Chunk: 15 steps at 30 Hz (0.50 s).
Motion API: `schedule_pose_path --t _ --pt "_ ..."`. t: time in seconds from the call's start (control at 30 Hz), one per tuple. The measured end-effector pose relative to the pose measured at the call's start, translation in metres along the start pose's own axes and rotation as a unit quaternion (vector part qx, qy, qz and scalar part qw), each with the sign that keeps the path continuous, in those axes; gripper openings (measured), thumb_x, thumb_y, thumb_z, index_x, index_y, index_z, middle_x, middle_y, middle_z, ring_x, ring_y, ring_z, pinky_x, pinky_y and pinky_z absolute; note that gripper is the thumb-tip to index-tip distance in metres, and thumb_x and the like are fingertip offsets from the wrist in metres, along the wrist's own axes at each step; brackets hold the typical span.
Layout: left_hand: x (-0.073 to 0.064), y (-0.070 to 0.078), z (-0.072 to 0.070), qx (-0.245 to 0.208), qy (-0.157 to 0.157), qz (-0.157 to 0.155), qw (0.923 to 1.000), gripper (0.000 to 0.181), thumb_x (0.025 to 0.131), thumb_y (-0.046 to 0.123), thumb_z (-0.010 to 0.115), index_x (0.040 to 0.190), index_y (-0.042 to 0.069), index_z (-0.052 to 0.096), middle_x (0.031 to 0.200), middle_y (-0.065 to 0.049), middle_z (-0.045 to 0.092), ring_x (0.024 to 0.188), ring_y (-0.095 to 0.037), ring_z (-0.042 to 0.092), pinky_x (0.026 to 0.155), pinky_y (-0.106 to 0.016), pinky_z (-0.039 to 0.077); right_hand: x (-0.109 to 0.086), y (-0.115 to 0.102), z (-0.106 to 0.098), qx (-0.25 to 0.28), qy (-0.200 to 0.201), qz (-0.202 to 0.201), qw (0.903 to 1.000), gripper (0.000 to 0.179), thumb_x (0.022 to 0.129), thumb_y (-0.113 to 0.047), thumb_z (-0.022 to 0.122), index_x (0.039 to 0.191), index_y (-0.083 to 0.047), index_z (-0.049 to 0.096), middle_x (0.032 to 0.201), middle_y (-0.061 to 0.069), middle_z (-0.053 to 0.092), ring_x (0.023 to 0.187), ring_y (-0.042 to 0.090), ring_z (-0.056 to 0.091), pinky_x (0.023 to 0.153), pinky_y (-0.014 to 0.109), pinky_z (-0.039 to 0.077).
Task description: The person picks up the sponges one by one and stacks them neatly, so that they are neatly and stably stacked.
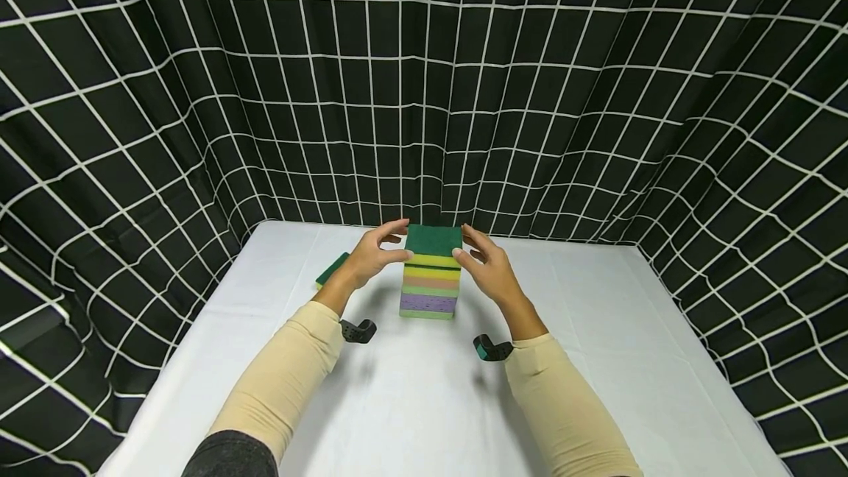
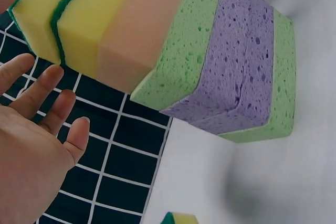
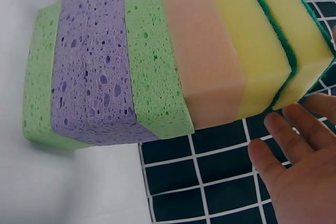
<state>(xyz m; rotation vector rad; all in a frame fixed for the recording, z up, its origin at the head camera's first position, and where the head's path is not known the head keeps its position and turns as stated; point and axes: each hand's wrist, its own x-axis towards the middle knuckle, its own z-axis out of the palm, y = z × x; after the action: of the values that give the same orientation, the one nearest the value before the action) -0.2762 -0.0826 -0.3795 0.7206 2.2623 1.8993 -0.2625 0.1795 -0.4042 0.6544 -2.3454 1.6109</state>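
Observation:
A stack of several sponges (image 1: 429, 289) stands upright in front of me. From the bottom up, its layers are pale green, purple, pale green, peach and two yellow scouring sponges with dark green pads. On top lies the upper yellow-and-green sponge (image 1: 433, 241). At its left side is my left hand (image 1: 372, 252), the thumb by the near corner and the forefinger by the far one. My right hand (image 1: 489, 265) mirrors it on the right. Both hands have spread, gently bent fingers. In the wrist views, the left fingers (image 2: 50, 77) and right fingers (image 3: 286, 135) lie close along the upper layers; contact is hard to judge.
Another yellow-and-green sponge (image 1: 333, 269) lies on the white table (image 1: 596, 374), left of the stack and partly behind my left wrist. Black curtains with a white grid (image 1: 424, 94) surround the table at the back and sides. A dark wrist device (image 1: 358, 330) sits below each hand.

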Motion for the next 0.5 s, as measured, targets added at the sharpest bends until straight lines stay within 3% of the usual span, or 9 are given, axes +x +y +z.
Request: schedule_pose_path --t 0.13,0.23,0.37,0.5 --pt "0.002 -0.021 -0.009 -0.006 0.03 0.005 0.9995 0.063 0.089 0.008 0.068 0.145 0.001 0.04 0.137 -0.024 0.046 0.121 -0.037 0.041 0.094 -0.048 0.041 0.0 -0.002 0.001 -0.004 -0.005 0.008 0.9999 0.056 0.097 -0.02 0.06 0.146 -0.002 0.039 0.145 0.016 0.041 0.13 0.031 0.042 0.102 0.05 0.035" --pt "0.0 -0.03 -0.018 0.001 0.072 0.02 0.9972 0.059 0.09 0.009 0.068 0.142 0.0 0.044 0.133 -0.022 0.049 0.12 -0.037 0.043 0.094 -0.045 0.041 -0.001 -0.013 0.002 -0.006 -0.011 0.009 0.9999 0.055 0.097 -0.015 0.059 0.145 0.003 0.038 0.145 0.021 0.04 0.13 0.036 0.041 0.102 0.054 0.034" --pt "-0.007 -0.027 -0.03 0.008 0.143 0.055 0.9881 0.051 0.089 0.007 0.067 0.136 -0.002 0.05 0.126 -0.021 0.055 0.115 -0.039 0.047 0.089 -0.038 0.041 -0.004 -0.032 0.0 -0.006 -0.013 0.007 0.9999 0.054 0.097 -0.009 0.058 0.143 0.009 0.037 0.142 0.027 0.039 0.128 0.041 0.041 0.1 0.056 0.034" --pt "-0.015 -0.019 -0.042 0.011 0.215 0.094 0.9721 0.046 0.088 0.004 0.066 0.131 -0.005 0.053 0.12 -0.025 0.057 0.109 -0.04 0.049 0.081 -0.031 0.039 -0.006 -0.037 -0.001 -0.007 -0.012 0.009 0.9999 0.055 0.097 -0.009 0.058 0.143 0.01 0.036 0.143 0.027 0.039 0.128 0.041 0.042 0.101 0.055 0.035"
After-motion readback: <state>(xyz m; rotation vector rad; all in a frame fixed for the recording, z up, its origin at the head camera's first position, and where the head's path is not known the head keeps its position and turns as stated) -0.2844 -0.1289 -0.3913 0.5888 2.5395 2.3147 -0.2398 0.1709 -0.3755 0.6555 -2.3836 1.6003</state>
